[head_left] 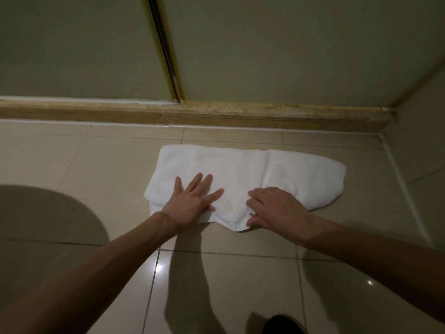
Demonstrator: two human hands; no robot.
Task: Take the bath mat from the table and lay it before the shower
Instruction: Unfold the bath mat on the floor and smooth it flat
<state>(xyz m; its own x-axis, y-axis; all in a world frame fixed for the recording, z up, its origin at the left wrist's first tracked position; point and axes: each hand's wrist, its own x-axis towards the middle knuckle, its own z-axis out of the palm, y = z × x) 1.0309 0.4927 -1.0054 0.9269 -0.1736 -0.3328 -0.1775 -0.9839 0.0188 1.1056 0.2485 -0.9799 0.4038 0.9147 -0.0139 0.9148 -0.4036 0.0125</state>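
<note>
In the head view, the bath mat (252,179) lies on the tiled floor (96,165) at the middle of the frame. Its long side runs parallel to the wooden sill (192,114) under the shower door (277,56), near it but not touching. So I judge the carrying done and the laying step in hand: this is the smoothing. My left grip (190,203) is released, fingers straight and spread, pressing flat on the mat's lower left part. My right grip (277,208) rests on the near edge toward the centre with its fingers bent. I cannot tell whether the thumb pinches the hem or only leans on it. The mat looks folded double. Its near edge sags into a lobe between my two wrists, and its right end tapers off unevenly. The next move, as I judge it, calls for drawing that near edge straight and sweeping both palms outward to flatten the creases, without dragging the whole mat away from the sill.
</note>
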